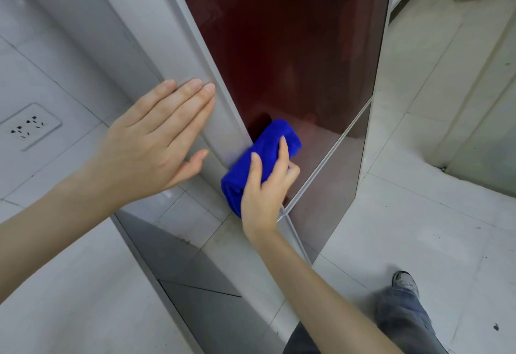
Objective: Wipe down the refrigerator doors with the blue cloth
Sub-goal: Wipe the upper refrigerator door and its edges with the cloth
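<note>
The dark red upper refrigerator door (293, 46) fills the view. Left of it, the left hand (156, 141) braces flat, fingers straight and together. At its lower left corner the right hand (265, 191) clamps its fingers on the bunched blue cloth (266, 141), held against the door. Firm, overlapping strokes would clean best.

A: The cloth (261, 163) is a vivid royal blue, one solid colour, no print.

B: The refrigerator's upper door (293, 46) is glossy dark maroon, the lower door (329, 194) a muted greyish brown, and the side panel (178, 32) plain silver-grey.

A: The floor tiles (418, 228) are pale grey-white, flecked with dark specks. The trousers (402, 314) are faded grey-blue denim.
</note>
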